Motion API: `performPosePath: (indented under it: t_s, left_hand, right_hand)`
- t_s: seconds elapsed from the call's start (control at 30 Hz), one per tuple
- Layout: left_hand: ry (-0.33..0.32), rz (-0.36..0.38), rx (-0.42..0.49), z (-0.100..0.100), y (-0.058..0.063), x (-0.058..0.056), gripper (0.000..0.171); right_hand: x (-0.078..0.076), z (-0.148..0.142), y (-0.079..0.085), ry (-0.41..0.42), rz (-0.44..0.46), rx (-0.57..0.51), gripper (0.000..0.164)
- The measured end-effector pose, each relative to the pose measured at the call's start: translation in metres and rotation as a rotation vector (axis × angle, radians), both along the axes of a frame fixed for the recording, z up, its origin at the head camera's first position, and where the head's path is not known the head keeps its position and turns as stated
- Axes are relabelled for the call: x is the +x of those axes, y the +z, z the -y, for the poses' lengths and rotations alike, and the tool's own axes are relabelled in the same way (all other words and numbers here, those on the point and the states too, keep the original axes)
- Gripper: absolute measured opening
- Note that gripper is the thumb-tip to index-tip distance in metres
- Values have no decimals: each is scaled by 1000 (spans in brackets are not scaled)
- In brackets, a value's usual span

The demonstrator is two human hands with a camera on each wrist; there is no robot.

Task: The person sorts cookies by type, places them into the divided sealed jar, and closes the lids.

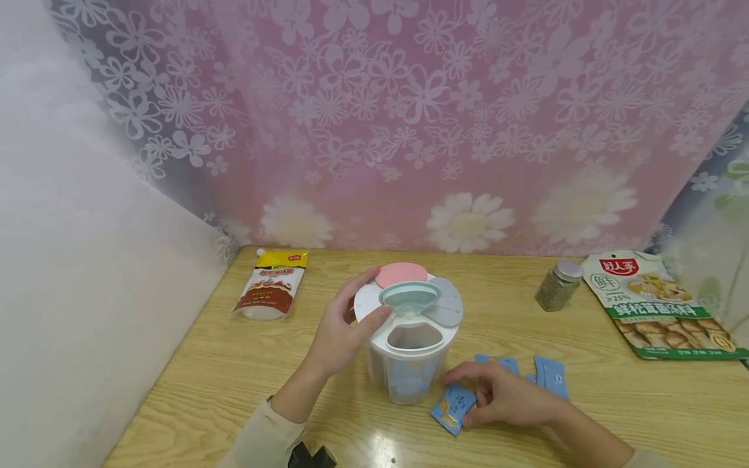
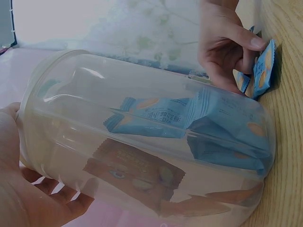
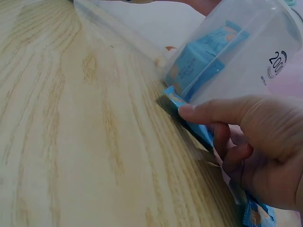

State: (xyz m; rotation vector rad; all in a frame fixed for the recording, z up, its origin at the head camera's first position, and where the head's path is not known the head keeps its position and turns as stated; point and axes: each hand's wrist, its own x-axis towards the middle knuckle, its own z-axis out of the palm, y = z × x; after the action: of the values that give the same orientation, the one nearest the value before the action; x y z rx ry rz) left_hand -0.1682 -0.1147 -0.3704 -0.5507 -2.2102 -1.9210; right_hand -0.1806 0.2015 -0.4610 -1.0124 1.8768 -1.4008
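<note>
My left hand (image 1: 339, 331) grips the rim of a clear plastic storage container (image 2: 94, 80) with a white lid, thumb on top and fingers round the side. One lid opening (image 1: 414, 337) is uncovered, its pale green flap (image 1: 409, 296) raised; pink and grey flaps lie flat. Through the wall show blue snack packets (image 2: 151, 116) and brown packets (image 2: 137, 172) in separate compartments. Right of the container, my right hand (image 1: 506, 394) pinches a small blue packet (image 1: 454, 408) between thumb and finger at the tabletop. More blue packets (image 1: 551, 377) lie beside and partly behind that hand.
On the wooden table (image 1: 222, 403), a yellow, white and brown pouch (image 1: 272, 286) lies at the back left. A glass jar of dried herbs (image 1: 558, 286) stands back right, near a white and green mushroom seasoning bag (image 1: 661, 305). A pink floral curtain (image 1: 380, 130) hangs behind.
</note>
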Motion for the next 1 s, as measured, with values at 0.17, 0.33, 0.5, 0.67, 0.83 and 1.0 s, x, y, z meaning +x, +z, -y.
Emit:
performPosePath:
  t_s: [0.17, 0.33, 0.5, 0.67, 0.83, 1.0]
  left_hand:
    - [-6, -3, 0, 0, -1, 0, 61]
    - [-12, -5, 3, 1, 0, 1, 61]
    - [-9, -3, 6, 1, 0, 1, 61]
    - [-8, -7, 7, 1, 0, 0, 61]
    - [-14, 0, 15, 1, 0, 0, 61]
    - [-12, -8, 6, 0, -1, -1, 61]
  right_hand:
    - [3, 3, 1, -66, -102, 83, 51]
    - [3, 4, 5, -113, -192, 175, 48]
    - [1, 3, 11, -128, -160, 244, 46]
    - [0, 2, 14, -119, -147, 263, 38]
    - [-1, 2, 19, -128, -161, 260, 25]
    - [-2, -2, 24, -143, -147, 213, 20]
